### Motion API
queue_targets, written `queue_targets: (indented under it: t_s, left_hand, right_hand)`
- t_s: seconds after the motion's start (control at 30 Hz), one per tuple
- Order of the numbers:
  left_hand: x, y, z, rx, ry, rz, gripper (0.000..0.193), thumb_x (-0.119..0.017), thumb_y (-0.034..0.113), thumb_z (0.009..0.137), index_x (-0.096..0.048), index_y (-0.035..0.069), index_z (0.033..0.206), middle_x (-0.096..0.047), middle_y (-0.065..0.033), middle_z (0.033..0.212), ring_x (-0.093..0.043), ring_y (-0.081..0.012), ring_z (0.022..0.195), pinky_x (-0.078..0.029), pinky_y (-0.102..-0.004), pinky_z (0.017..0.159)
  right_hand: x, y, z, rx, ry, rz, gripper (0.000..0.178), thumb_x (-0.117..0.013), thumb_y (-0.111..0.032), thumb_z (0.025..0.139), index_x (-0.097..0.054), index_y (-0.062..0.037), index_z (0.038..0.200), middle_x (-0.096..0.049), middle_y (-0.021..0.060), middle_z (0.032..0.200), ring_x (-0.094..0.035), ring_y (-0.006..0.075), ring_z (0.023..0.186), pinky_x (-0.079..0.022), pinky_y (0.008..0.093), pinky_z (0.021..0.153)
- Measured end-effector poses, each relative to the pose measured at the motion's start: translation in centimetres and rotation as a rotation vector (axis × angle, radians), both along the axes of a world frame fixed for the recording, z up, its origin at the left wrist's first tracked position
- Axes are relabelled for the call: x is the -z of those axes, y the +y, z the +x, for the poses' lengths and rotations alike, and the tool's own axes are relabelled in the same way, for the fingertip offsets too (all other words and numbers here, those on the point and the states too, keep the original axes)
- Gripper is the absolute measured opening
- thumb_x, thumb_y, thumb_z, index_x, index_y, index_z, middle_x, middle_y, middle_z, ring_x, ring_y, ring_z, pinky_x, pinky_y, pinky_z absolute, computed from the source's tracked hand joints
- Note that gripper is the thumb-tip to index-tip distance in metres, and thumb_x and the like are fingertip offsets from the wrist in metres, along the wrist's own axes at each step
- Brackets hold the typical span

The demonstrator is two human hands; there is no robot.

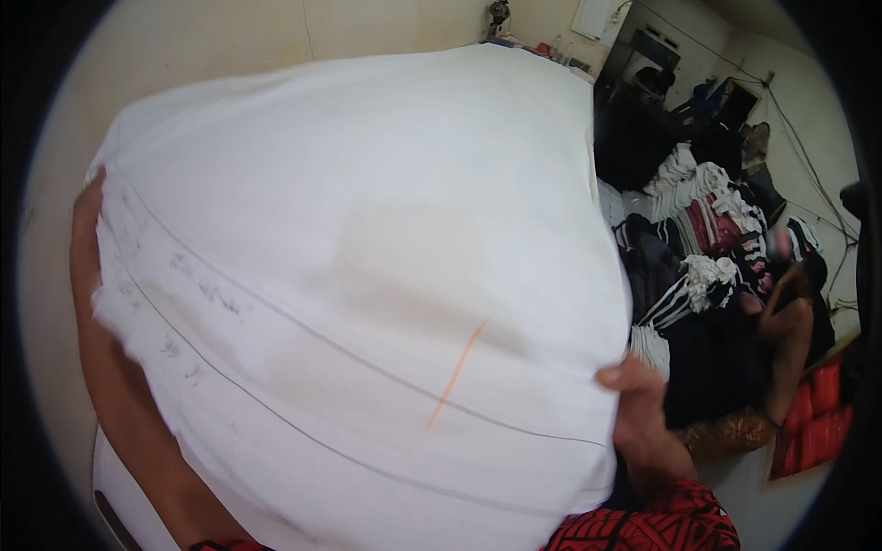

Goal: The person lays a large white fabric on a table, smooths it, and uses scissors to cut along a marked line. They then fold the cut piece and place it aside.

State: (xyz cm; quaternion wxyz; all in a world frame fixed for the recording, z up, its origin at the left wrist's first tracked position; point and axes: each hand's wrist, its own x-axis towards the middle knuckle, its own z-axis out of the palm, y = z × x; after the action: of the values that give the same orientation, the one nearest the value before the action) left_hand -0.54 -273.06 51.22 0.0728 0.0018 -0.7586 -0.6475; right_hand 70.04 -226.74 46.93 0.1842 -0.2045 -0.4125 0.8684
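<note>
A wide sheet of white cloth is spread out in front of me and covers most of the view. Two thin dark lines run across its near part, with faint dark scribbles around them. A short orange stroke crosses the upper line. My left hand grips the cloth at its far left edge, its fingers mostly hidden by the fabric. At the right edge my right hand pinches the cloth, the thumb on top and the fingers beneath. Whatever lies under the sheet is hidden.
To the right, folded and bundled garments in white, black and dark red lie heaped. A person in dark clothes is behind them; another person's bare arm shows nearer. Red packs stand at lower right. Cables hang along the wall.
</note>
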Motion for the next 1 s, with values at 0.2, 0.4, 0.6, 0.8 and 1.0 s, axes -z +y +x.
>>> queue_targets:
  t_s: [0.2,0.4,0.6,0.8,1.0]
  left_hand:
    - [22.9,-3.3,0.9,-0.002,-0.124,-0.074,0.075,-0.065,0.052,0.106,-0.060,-0.014,0.143,-0.070,-0.0236,0.130,-0.069,-0.0300,0.114,-0.055,-0.0419,0.100]
    - [39.2,-3.9,-1.0,-0.206,-0.205,-0.123,0.058,-0.066,0.030,0.104,-0.061,-0.020,0.133,-0.072,-0.0302,0.124,-0.071,-0.0355,0.110,-0.056,-0.0465,0.094]
    - [38.2,-0.9,-2.8,-0.432,-0.181,-0.072,0.063,-0.075,0.014,0.089,-0.058,-0.017,0.140,-0.067,-0.0315,0.133,-0.067,-0.0369,0.122,-0.051,-0.0415,0.107]
    - [32.2,2.1,-2.6,-0.025,0.069,-0.074,0.049,-0.065,-0.001,0.085,-0.078,0.004,0.133,-0.078,-0.0138,0.117,-0.067,-0.0196,0.106,-0.051,-0.0308,0.099]
    - [18.0,4.1,-3.0,-0.041,0.158,-0.113,0.051,-0.053,0.002,0.094,-0.073,0.005,0.141,-0.073,-0.0056,0.097,-0.058,-0.0120,0.074,-0.051,-0.0311,0.067]
  right_hand:
    - [15.5,-5.1,4.6,0.086,-0.547,-0.282,0.066,-0.073,0.005,0.088,-0.049,0.0086,0.149,-0.064,0.0264,0.140,-0.065,0.0376,0.130,-0.054,0.0510,0.113]
    - [23.7,-9.7,6.7,0.072,-0.981,-0.115,0.062,-0.070,0.005,0.096,-0.042,0.0118,0.150,-0.063,0.0239,0.136,-0.066,0.0367,0.123,-0.054,0.0453,0.110]
    - [21.9,-8.4,6.9,0.159,-0.696,-0.477,0.072,-0.065,-0.018,0.105,-0.030,0.0022,0.164,-0.046,0.0239,0.163,-0.043,0.0416,0.153,-0.031,0.0617,0.128]
    - [20.3,-9.1,5.6,0.126,-0.709,-0.224,0.056,-0.073,-0.008,0.100,-0.051,0.0035,0.150,-0.065,0.0195,0.143,-0.064,0.0363,0.131,-0.049,0.0555,0.116]
    - [13.7,-9.0,4.7,0.373,-0.429,0.383,0.042,-0.071,-0.012,0.104,-0.061,0.0043,0.142,-0.073,0.0147,0.132,-0.070,0.0300,0.124,-0.052,0.0458,0.110]
